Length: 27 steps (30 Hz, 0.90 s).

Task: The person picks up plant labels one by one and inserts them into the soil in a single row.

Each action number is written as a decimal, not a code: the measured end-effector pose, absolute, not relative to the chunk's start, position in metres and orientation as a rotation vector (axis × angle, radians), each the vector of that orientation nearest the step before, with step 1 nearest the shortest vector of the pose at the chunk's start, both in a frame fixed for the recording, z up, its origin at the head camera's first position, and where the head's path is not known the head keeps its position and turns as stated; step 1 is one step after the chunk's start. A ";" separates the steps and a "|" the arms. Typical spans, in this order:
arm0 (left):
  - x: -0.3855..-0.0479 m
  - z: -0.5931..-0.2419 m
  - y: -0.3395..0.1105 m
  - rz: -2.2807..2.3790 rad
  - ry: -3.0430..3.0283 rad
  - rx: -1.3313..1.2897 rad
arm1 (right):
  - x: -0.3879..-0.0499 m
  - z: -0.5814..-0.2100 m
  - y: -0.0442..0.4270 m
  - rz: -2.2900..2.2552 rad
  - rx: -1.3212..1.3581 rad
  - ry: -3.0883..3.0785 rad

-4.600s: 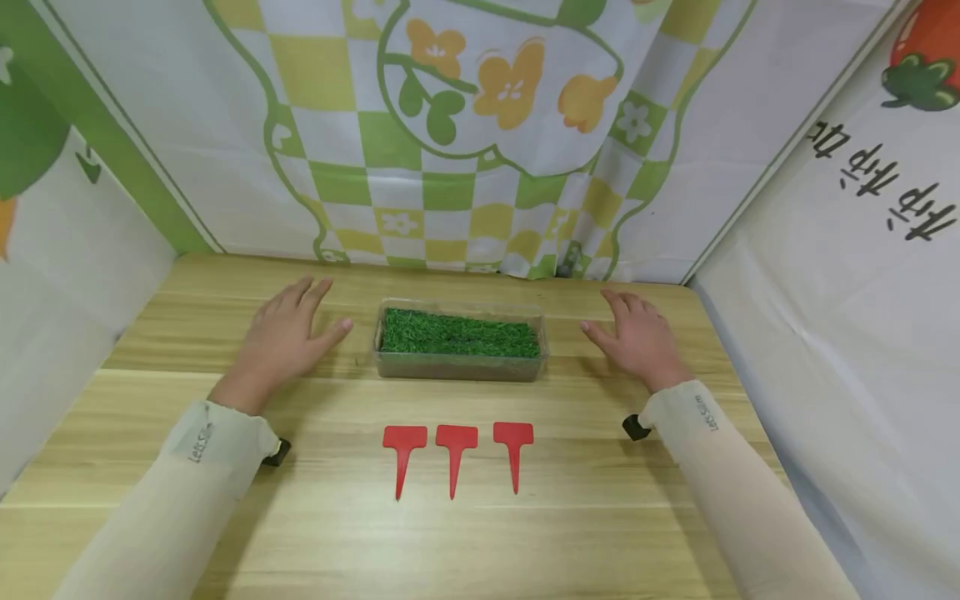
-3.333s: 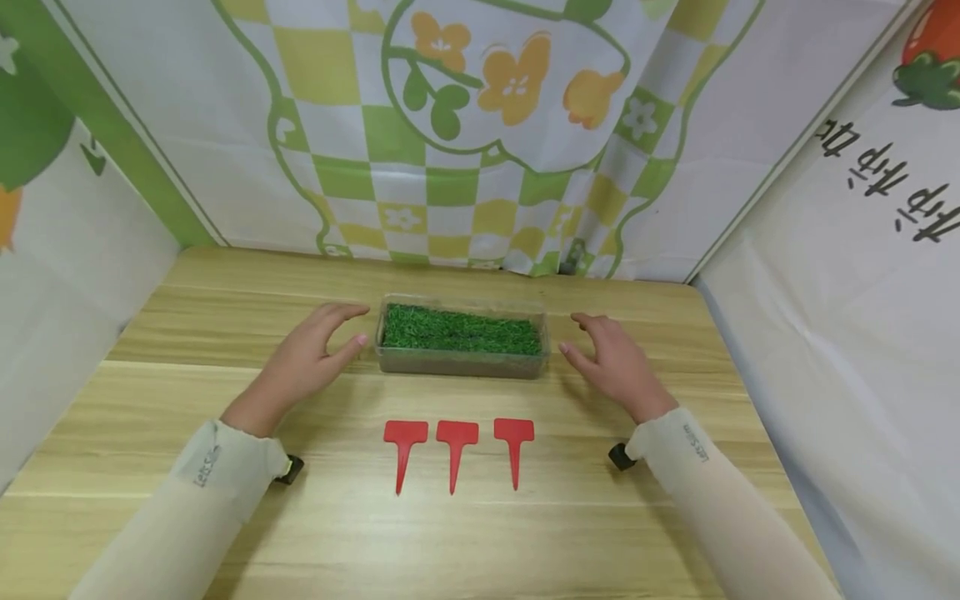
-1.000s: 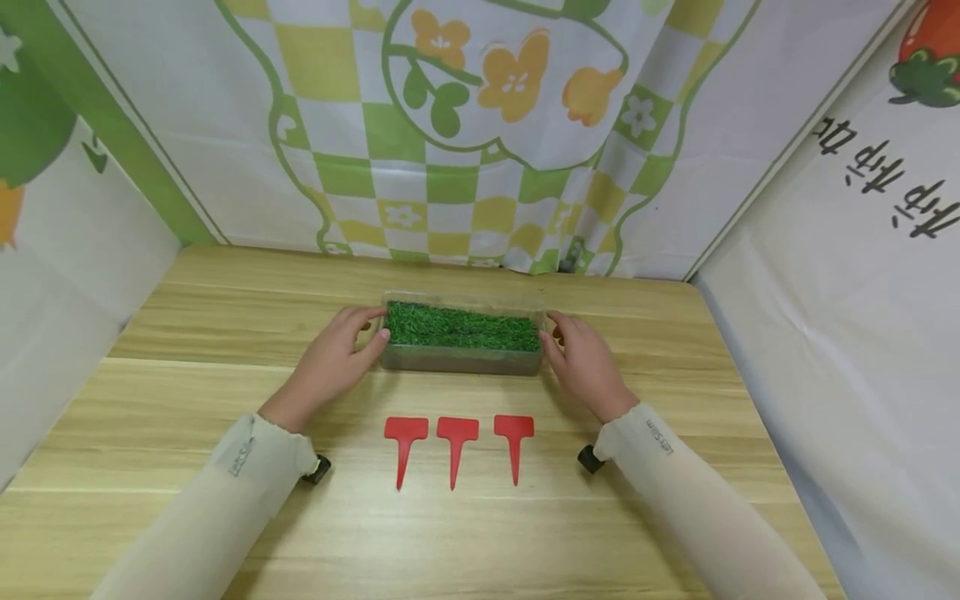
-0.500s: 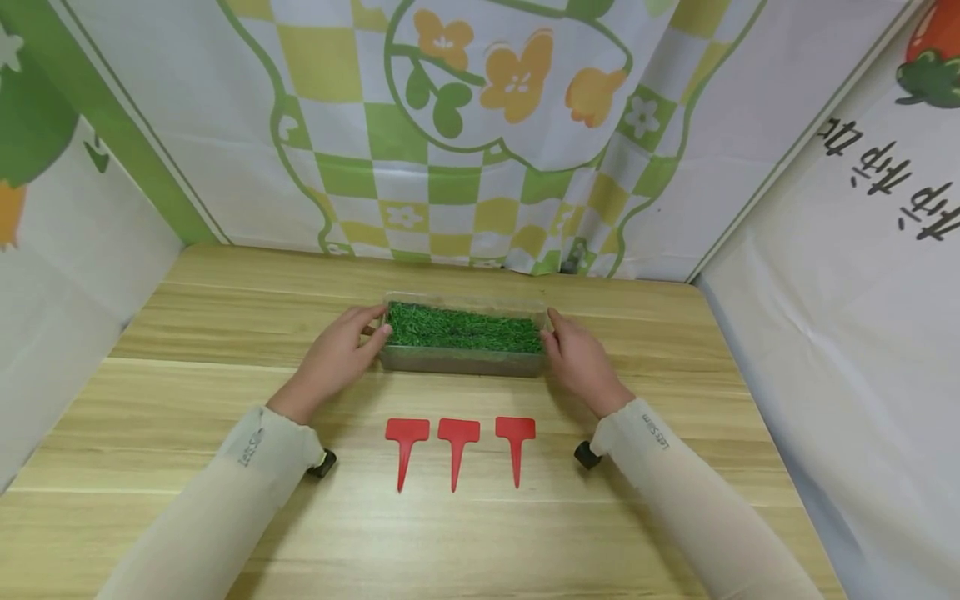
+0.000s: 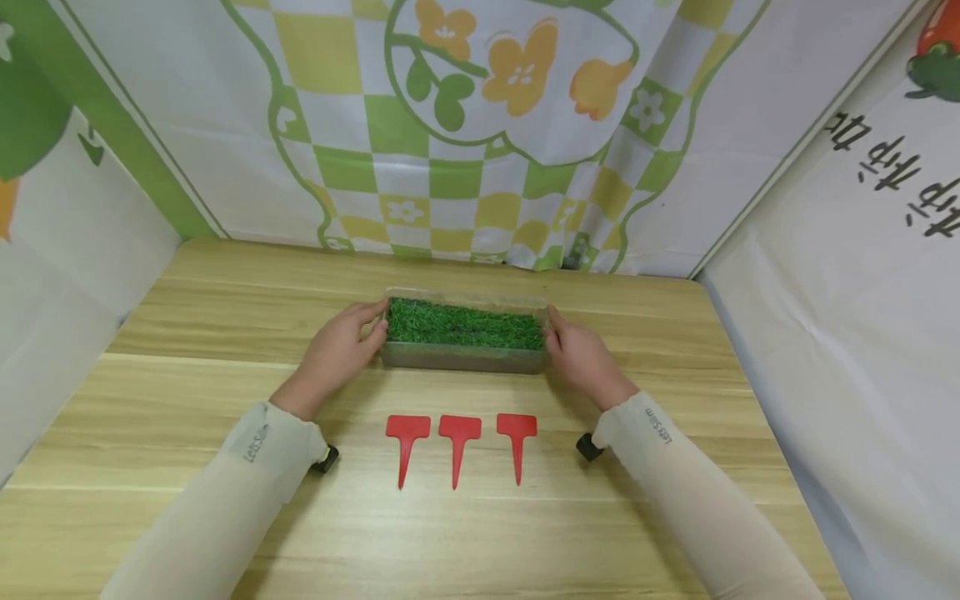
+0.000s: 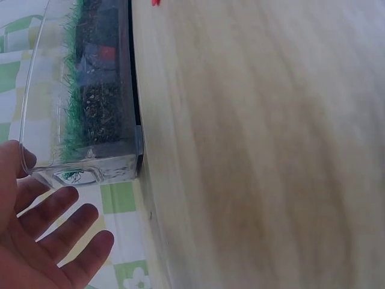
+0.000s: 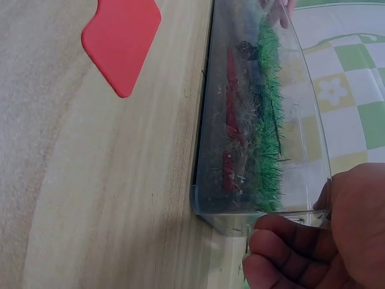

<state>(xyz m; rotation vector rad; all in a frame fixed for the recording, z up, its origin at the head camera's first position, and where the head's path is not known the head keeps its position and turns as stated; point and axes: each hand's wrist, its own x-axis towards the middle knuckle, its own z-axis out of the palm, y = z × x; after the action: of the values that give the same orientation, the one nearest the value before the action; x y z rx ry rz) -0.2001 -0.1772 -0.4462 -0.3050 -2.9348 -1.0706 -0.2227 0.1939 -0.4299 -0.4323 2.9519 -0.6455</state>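
A clear plastic box [image 5: 463, 358] stands lengthwise on the table, filled with dark, soil-like material [image 6: 102, 114] under green grass [image 5: 465, 325]. My left hand [image 5: 335, 354] holds its left end. The left wrist view shows the thumb at the rim and the other fingers spread near the end wall. At the opposite end, my right hand [image 5: 587, 354] grips the rim between thumb and curled fingers [image 7: 283, 229]. Three red T-shaped plant labels lie flat in front of the box: left label [image 5: 408, 427], middle label [image 5: 460, 427] and right label [image 5: 517, 425].
The wooden table [image 5: 465, 533] carries the box and labels. A checkered green and yellow curtain [image 5: 453, 183] hangs behind its back edge. White printed cloth walls [image 5: 847, 333] close in both sides. Small black devices [image 5: 589, 447] sit at the wrists.
Both hands have come inward from either side of the box and now hold its two ends. The box and the red labels have stayed in about the same places.
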 end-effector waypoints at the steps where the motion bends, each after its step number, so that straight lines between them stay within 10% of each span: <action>1: -0.200 -0.446 -0.177 -1.064 -2.939 -0.311 | -0.223 -0.430 0.195 -0.641 -0.428 2.953; 27: -0.184 -0.442 -0.175 -0.960 -2.976 -0.298 | -0.205 -0.433 0.201 -0.726 -0.446 2.959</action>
<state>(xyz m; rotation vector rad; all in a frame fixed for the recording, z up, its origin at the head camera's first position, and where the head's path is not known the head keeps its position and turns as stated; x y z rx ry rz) -0.1836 -0.1755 -0.4422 -0.2984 -2.9758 -0.9596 -0.2055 0.2006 -0.4326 -0.4456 2.9595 -0.7258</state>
